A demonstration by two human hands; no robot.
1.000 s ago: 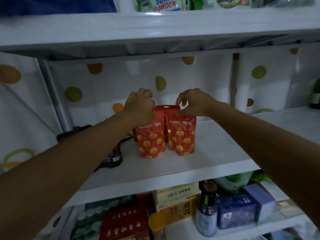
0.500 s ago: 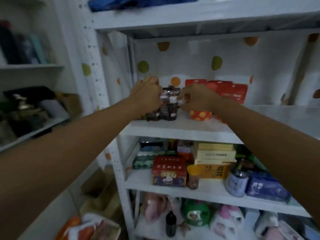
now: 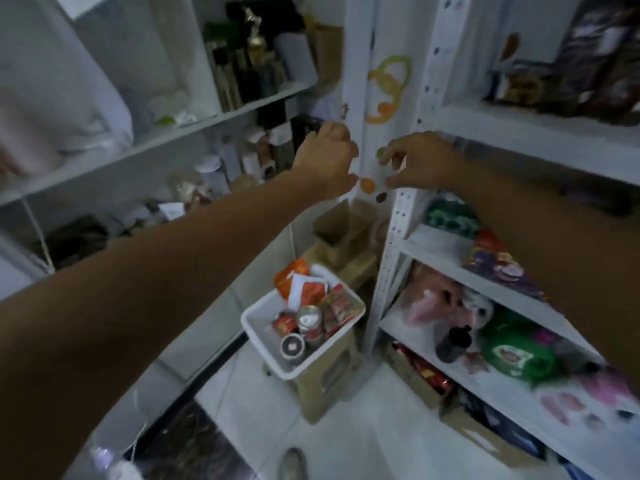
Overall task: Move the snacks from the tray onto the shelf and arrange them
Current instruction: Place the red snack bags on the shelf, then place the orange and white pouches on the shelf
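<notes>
Your two hands, left hand [image 3: 327,157] and right hand [image 3: 422,162], one white tray [image 3: 254,329], three round cans [image 3: 309,318], two orange packets [image 3: 292,271]

Snacks [image 3: 309,318], orange packets and red cans, are lying jumbled in the white tray [image 3: 261,320], beside the shelf [image 3: 519,133].

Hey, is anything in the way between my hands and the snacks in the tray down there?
Nothing visible. The left hand and right hand are up in open air by the shelf post, holding nothing. The tray sits lower down, open-topped, its snacks uncovered.
</notes>
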